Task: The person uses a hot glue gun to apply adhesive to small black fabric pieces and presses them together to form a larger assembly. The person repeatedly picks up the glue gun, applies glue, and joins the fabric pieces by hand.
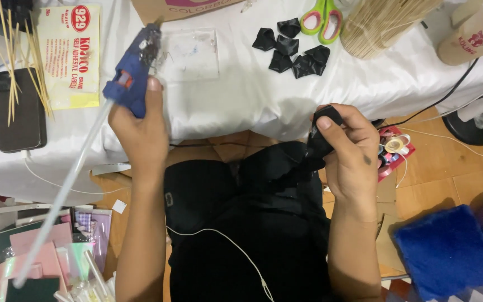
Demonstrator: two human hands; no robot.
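The left hand (141,131) grips a glue gun (132,70), tip pointing up-right; the right hand (350,148) pinches black cloth (320,142), well apart.

A home craft corner is shown, set up low to the ground rather than in a shop or factory. A low table draped in white satin cloth (241,95) is laid out with craft supplies: green-handled scissors (322,19), a bundle of flat wooden sticks (378,22), thin bamboo skewers (12,61), folded black satin fabric pieces (294,50) and a yellow packet of adhesive labels (71,53). A blue hot glue gun (132,72) is gripped. Pastel card sheets (34,251) and a red tray of thread spools (392,151) are seen on the brown tiled floor (448,162).
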